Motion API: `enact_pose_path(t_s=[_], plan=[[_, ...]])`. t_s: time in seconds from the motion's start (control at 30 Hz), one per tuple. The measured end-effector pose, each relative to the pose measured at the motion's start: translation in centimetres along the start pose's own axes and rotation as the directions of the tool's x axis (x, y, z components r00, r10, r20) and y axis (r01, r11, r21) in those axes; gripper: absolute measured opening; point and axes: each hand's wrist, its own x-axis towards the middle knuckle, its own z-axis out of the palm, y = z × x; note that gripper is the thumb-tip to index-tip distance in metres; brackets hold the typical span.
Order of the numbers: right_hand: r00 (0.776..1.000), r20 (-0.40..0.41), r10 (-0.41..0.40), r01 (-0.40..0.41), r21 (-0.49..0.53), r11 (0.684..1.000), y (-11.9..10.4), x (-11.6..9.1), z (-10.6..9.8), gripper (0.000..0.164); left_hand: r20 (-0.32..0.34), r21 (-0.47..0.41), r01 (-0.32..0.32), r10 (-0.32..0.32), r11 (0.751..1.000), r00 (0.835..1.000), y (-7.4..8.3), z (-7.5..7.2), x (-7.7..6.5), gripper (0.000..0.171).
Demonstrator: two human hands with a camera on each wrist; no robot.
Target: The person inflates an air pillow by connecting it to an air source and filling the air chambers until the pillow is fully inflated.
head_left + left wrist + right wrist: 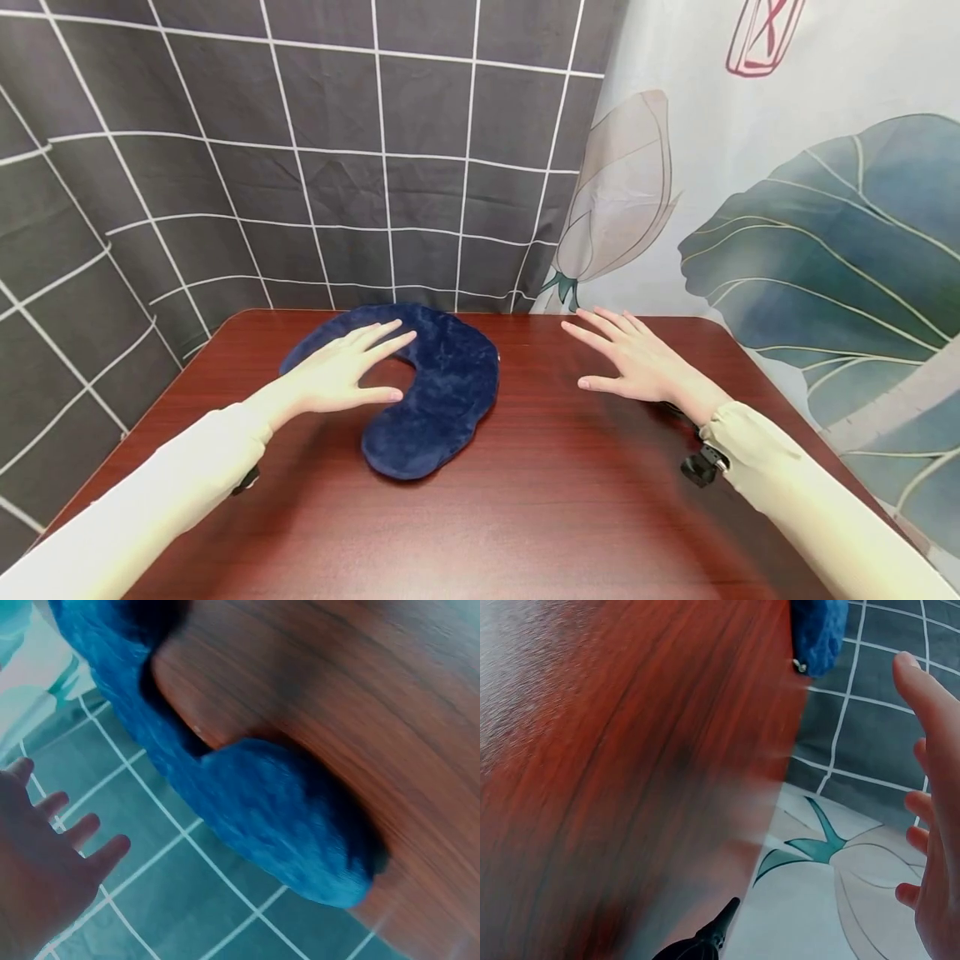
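Observation:
A navy plush U-shaped neck pillow (450,367) lies on the table, its curve toward the back right. My left hand (341,371) hovers over its inner opening, fingers spread and nothing held; in the left wrist view that hand (52,855) appears apart from the pillow (262,817). To the pillow's right, my right hand (633,358) is raised above the table, fingers extended and holding nothing. Below it, a black object with a pointed tip (705,937) shows in the right wrist view, mostly cut off. A small metal piece sits at the pillow's end (817,634).
The reddish-brown wooden table (510,517) has rounded back corners. Behind it hangs a dark grey cloth with a white grid (337,183), and at the right a white cloth (697,150) printed with a flower bud and large leaves. Small black devices (705,464) are on both wrists.

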Motion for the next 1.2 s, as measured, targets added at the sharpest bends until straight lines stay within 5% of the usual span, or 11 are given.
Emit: enact_pose_path(t_s=[0.43, 0.67, 1.2], plan=[[0.998, -0.057, -0.001, 0.003, 0.035, 0.999, 0.1, 1.7, -0.2, 0.080, 0.011, -0.014, 0.021, -0.021, 1.000, 1.000, 1.9, 0.5, 1.2, 0.082], [0.999, -0.017, 0.027, -0.026, 0.067, 0.997, 0.3, 2.6, 0.5, 0.079, 0.036, -0.046, 0.041, -0.039, 0.998, 0.999, 3.1, 1.0, 1.9, 0.082], [0.999, -0.030, -0.035, 0.038, 0.085, 0.996, -0.4, 4.9, 1.5, 0.076, 0.056, -0.147, 0.039, -0.031, 0.988, 0.998, 5.4, 4.1, 3.4, 0.079]])
